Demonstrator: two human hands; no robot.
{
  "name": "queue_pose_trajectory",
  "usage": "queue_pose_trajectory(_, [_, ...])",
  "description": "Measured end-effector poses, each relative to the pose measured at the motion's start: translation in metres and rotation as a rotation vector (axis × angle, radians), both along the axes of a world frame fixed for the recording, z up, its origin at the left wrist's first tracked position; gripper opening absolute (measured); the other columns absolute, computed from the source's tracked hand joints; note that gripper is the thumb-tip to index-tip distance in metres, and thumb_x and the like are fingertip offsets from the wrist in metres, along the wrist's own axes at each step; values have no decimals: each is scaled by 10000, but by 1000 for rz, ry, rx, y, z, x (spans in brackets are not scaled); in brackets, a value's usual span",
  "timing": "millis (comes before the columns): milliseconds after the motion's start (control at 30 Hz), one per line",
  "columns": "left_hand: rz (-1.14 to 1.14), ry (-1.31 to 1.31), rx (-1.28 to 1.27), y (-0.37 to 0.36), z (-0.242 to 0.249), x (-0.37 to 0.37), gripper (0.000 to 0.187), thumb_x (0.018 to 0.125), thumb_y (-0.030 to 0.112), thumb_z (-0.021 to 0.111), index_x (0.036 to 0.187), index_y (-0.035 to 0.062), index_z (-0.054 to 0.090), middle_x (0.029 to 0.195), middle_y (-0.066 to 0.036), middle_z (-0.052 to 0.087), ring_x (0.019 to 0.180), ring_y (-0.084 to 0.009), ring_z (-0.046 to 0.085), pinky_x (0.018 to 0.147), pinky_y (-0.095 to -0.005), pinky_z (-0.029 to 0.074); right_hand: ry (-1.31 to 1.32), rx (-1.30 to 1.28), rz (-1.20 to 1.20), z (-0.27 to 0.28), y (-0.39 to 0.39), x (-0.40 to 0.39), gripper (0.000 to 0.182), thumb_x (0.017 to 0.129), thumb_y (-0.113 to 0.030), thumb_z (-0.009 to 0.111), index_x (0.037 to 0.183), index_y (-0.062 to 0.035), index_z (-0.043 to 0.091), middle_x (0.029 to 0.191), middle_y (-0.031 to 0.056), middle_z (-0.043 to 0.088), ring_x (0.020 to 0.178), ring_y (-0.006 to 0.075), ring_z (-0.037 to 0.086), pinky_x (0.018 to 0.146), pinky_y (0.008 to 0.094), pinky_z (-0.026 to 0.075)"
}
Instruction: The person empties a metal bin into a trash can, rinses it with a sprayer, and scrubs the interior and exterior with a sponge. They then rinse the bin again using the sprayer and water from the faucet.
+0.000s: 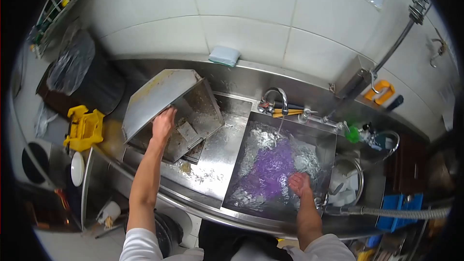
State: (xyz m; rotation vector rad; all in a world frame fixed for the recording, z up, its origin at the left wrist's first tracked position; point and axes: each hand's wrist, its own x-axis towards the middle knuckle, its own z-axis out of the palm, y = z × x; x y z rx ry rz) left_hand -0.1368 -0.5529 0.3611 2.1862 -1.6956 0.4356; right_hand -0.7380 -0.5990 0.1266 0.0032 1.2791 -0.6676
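My left hand [164,122] is closed on the edge of a large, dirty metal box [154,97], which stands tilted on the steel drainboard [215,157]. Food residue and a loose metal piece [189,132] show inside the box. Over the right part of the water-filled sink [329,147] is my right hand [300,183], palm up with its fingers apart and nothing in it. Purple liquid [273,166] colours the middle of the rippling water. From the faucet [280,93] a stream runs into the sink.
A wrapped light-blue pad [224,55] lies on the back ledge. Right of the sink is a round metal pot [357,166] and a spray hose [401,212]. At the left are a yellow wringer [86,128] and a lined bin [99,72]. A steel rail [193,208] runs along the front.
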Motion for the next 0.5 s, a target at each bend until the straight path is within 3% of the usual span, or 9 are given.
queue_pose_trajectory(67, [26, 0, -27, -11, -3, -6, 185, 926, 194, 576, 1027, 49, 632, 809, -157, 653, 799, -341, 647, 710, -448, 513, -428, -92, 224, 32, -21, 60, 381, 915, -253, 519, 1190, 8, 553, 1257, 197, 581, 1146, 347, 582, 980, 462, 476])
queue_pose_trajectory(200, [-27, -81, -415, -3, 8, -67, 290, 907, 118, 541, 1162, -2, 607, 921, -175, 665, 833, -358, 644, 766, -424, 517, -950, -433, 423, 245, -14, 232, 477, 972, -303, 500, 1269, 71, 493, 1368, 240, 491, 1251, 347, 501, 1056, 431, 413])
queue_pose_trajectory(233, [111, 461, -214, 2, 32, -90, 261, 904, 95, 536, 1128, -21, 604, 969, -162, 675, 862, -312, 658, 792, -377, 526, -977, -402, 433, 279, -22, 260, 486, 972, -297, 508, 1299, 59, 471, 1393, 224, 471, 1276, 334, 478, 1059, 420, 406])
queue_pose_trajectory(267, [126, 457, -211, 7, 35, -83, 261, 904, 95, 536, 1128, -21, 604, 969, -162, 675, 862, -312, 658, 792, -377, 526, -998, -360, 438, 295, -22, 274, 498, 971, -292, 515, 1330, 47, 450, 1418, 209, 451, 1300, 320, 455, 1063, 408, 400])
queue_pose_trajectory(300, [103, 964, -254, 11, 36, -65, 232, 907, 105, 548, 1102, -7, 606, 956, -142, 675, 854, -267, 661, 780, -358, 529, -1000, -346, 442, 289, -19, 267, 498, 971, -292, 515, 1330, 47, 450, 1418, 209, 451, 1300, 320, 455, 1063, 408, 400])
queue_pose_trajectory(333, [65, 1471, -300, 14, 39, -47, 204, 910, 115, 561, 1077, 8, 608, 944, -123, 676, 846, -223, 664, 768, -340, 532, -815, -447, 338, 280, -23, 254, 491, 969, -280, 527, 1345, 23, 445, 1413, 188, 458, 1301, 299, 450, 1063, 397, 392])
queue_pose_trajectory(400, [301, 1568, -2, 41, 68, -29, 208, 945, 209, 555, 1053, 38, 603, 951, -47, 670, 814, -156, 637, 743, -294, 524, -375, -710, 205, 221, -35, 208, 486, 949, -285, 575, 1357, -46, 462, 1341, 126, 502, 1168, 211, 502, 985, 340, 390])
queue_pose_trajectory(467, [388, 1486, 123, 77, 49, -1, 220, 932, 236, 588, 1047, 50, 612, 929, -49, 670, 832, -156, 641, 771, -305, 532, 696, -807, 228, 109, -39, 128, 402, 946, -228, 566, 1288, -28, 495, 1255, 138, 558, 1217, 237, 499, 1002, 402, 417])
queue_pose_trajectory(500, [428, 1490, 141, 90, 38, -9, 248, 930, 274, 601, 1050, 58, 623, 905, -41, 674, 822, -152, 642, 771, -311, 532, 946, -741, 249, 49, -41, 84, 387, 947, -258, 532, 1254, -25, 502, 1233, 148, 567, 1186, 265, 518, 977, 417, 435])
